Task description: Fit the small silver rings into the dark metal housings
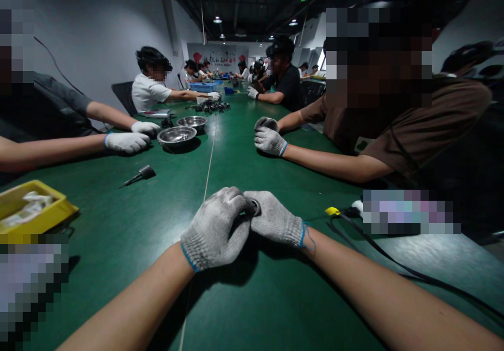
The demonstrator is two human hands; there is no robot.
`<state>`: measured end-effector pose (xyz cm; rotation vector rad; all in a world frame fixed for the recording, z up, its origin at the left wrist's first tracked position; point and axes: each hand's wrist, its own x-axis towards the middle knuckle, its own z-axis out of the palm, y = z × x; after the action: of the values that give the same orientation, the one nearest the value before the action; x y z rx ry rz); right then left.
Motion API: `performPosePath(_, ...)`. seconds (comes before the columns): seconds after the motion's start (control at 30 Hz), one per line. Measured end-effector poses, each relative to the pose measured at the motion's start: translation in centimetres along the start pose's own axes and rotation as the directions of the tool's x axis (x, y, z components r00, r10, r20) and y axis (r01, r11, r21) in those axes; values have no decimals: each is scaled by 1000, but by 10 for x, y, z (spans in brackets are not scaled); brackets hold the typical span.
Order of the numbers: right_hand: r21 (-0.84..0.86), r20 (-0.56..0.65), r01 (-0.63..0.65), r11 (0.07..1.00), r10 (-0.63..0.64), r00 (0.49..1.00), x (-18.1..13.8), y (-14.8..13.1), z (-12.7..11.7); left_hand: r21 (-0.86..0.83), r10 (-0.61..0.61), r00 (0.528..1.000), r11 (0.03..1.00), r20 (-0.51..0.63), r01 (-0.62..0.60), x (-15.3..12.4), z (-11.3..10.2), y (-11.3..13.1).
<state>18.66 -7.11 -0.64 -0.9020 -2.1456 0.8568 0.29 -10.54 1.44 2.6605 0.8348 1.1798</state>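
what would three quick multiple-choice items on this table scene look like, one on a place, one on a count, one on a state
1. Where does the yellow bin sit?
A. at the table's near left edge
B. at the table's far end
C. between the two bowls

2. How many metal bowls stand on the green table?
A. one
B. two
C. four

3. How are the wearer's left hand and right hand?
A. spread flat and apart
B. together, gloved, closed around a small dark part
C. bare, lifted off the table

Answers:
1 A, the bin lies at the left edge, close to the camera.
2 B, two bowls stand side by side, left of the table's centre line.
3 B, both grey gloves meet on the small part.
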Motion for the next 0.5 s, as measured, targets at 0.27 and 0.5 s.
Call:
performPosePath(0.27,20,-29,11,1000,-10,1000,1,1,2,-12,-30,999,999,-25,30,-2,4,-4)
performPosePath(0.5,-16,-39,-4,1000,3,999,1,1,-1,-21,-112,989,994,-99,110,-3,9,-4)
